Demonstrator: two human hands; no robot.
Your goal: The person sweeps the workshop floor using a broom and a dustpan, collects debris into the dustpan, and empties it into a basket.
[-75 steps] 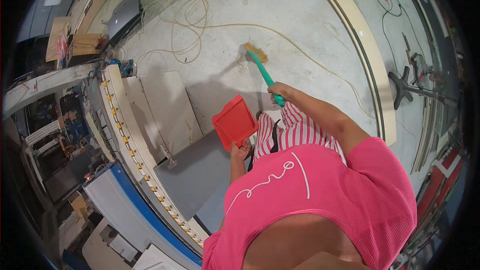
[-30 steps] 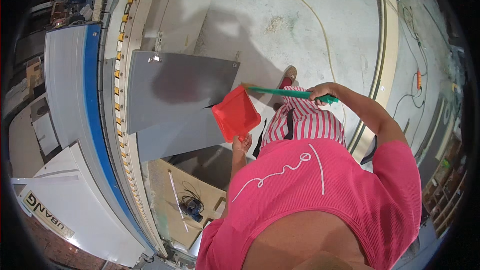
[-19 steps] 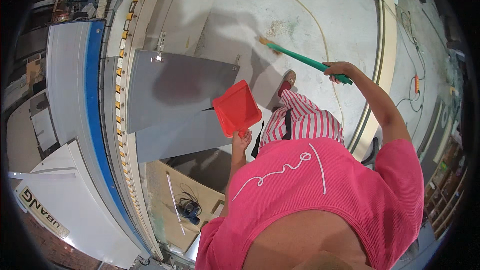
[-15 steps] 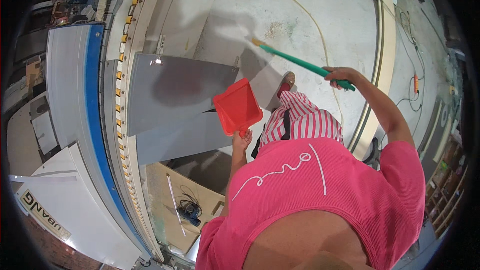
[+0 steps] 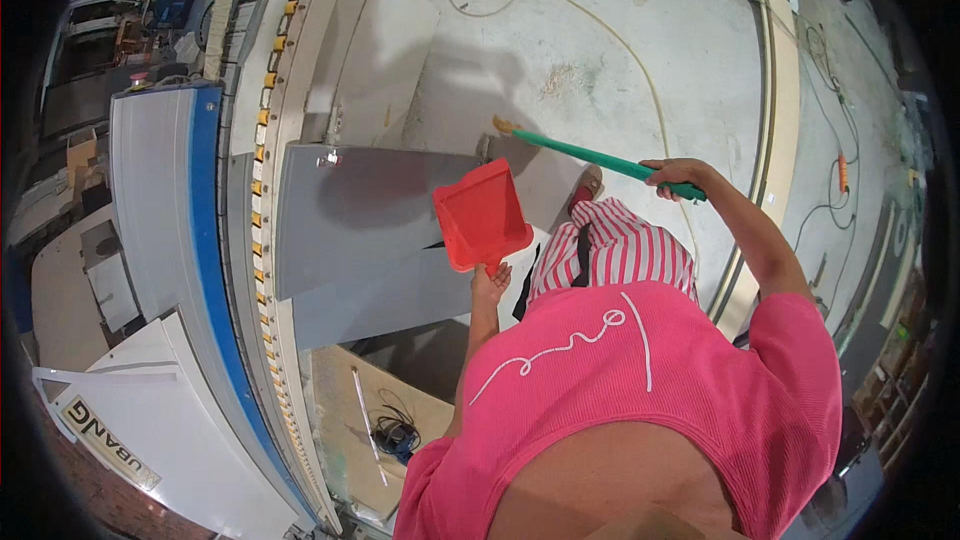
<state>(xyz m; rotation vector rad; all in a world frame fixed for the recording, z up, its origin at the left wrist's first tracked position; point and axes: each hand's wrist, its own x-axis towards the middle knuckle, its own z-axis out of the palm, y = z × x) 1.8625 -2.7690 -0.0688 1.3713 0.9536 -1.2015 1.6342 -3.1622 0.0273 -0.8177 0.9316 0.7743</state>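
My left hand [image 5: 490, 283] is closed around the short handle of a red dustpan [image 5: 484, 220], with the pan's scoop raised in front of me and turned up to view. No dirt shows inside it. My right hand [image 5: 676, 178] grips the end of a long green stick [image 5: 600, 159], fingers wrapped round it. The stick points left and away from me, and at its far end sits a small yellowish-brown tip [image 5: 504, 125], too small to make out clearly. This tip hangs just beyond the dustpan's upper edge, apart from it.
Grey panels [image 5: 370, 210] lie left of the dustpan, beside a long rail with yellow rollers [image 5: 264, 140]. A thin hose [image 5: 625, 40] curls over the concrete floor. To the right runs a long beige beam [image 5: 778, 120]. Dark coiled cable [image 5: 396, 434] rests on a board at lower left.
The stick's tip has swung slightly left and lower, nearer the dustpan. My view has shifted a little, so the surroundings sit further right and down.
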